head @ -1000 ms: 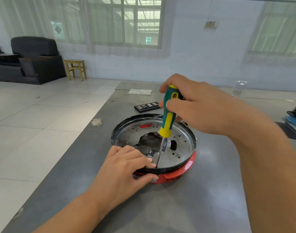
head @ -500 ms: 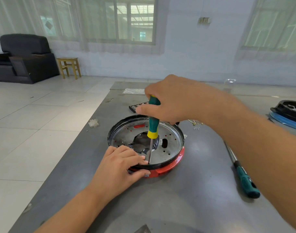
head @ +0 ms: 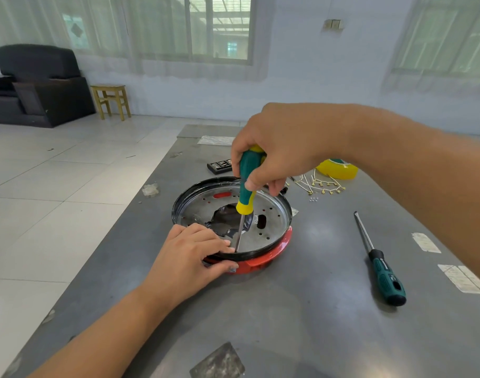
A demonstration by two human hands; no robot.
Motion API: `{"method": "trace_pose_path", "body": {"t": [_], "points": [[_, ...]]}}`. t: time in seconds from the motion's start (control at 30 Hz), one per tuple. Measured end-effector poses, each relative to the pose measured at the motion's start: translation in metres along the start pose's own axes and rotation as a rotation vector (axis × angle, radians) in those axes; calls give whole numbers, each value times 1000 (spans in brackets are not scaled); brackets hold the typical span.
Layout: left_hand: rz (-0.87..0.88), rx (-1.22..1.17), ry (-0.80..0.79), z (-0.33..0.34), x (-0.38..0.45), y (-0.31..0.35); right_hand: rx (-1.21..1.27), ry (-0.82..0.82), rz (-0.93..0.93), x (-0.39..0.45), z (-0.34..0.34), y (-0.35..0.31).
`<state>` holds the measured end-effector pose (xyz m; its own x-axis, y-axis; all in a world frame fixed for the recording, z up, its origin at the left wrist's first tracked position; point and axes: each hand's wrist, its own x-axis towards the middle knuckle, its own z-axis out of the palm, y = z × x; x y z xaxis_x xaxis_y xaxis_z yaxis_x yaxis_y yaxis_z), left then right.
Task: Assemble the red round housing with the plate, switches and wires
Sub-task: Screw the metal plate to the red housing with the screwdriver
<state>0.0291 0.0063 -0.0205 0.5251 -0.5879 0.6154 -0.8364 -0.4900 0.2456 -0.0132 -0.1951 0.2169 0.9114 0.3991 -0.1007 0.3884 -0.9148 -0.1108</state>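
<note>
The red round housing (head: 263,257) lies on the grey table (head: 301,309) with a perforated metal plate (head: 271,214) set inside its black rim. My right hand (head: 282,148) grips a green and yellow screwdriver (head: 245,186) held nearly upright, its tip down on the plate's near edge beside my left fingers. My left hand (head: 189,255) holds the housing's near rim, fingers over the rim and thumb against the red side. Several white wires with brass terminals (head: 315,185) lie behind the housing.
A second green screwdriver (head: 380,263) lies to the right of the housing. A yellow round object (head: 339,169) and a black bit case (head: 219,166) sit at the back. Small screws (head: 313,199) lie near the wires. The table's left edge drops to a tiled floor.
The view has shifted, so the housing sits more to the middle and the wires and yellow object show. Both hands keep their hold; the screwdriver stays on the plate's near edge.
</note>
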Motion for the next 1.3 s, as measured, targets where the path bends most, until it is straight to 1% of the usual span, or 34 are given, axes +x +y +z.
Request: {"method": "trace_pose_path", "body": {"t": [0.1, 0.17, 0.23, 0.27, 0.3, 0.4, 0.47, 0.53, 0.63, 0.77, 1.03, 1.2, 1.3], "points": [[-5, -7, 13, 1, 0, -2, -210, 46, 18, -2, 7, -9], [-6, -18, 4, 1, 0, -2, -383, 149, 4, 0, 14, -13], [-6, -19, -2, 1, 0, -2, -455, 237, 15, 2, 17, -15], [-5, -18, -3, 1, 0, -2, -439, 218, 30, 2, 16, -16], [-4, -16, -2, 1, 0, -2, -383, 153, 38, 1, 13, -15], [-10, -7, -20, 0, 0, -2, -58, -75, 22, -2, 2, -14], [-11, -7, -20, 0, 0, -2, 78, -115, 12, -3, -1, -11], [-1, -5, -12, 0, 0, -2, 69, -79, -7, -3, 2, -12], [8, -13, -9, -1, 1, -1, -12, 30, -25, -3, 12, -19], [10, -5, -27, -2, 2, 0, -46, 134, 15, -1, 23, -26], [8, -5, -33, -2, 3, -1, -60, 191, 74, -3, 28, -26], [27, 30, -64, -3, 3, -3, -21, 158, 110, -5, 21, -19], [26, 31, -83, -3, 2, -5, 70, 233, 141, -11, 5, -7]]}}
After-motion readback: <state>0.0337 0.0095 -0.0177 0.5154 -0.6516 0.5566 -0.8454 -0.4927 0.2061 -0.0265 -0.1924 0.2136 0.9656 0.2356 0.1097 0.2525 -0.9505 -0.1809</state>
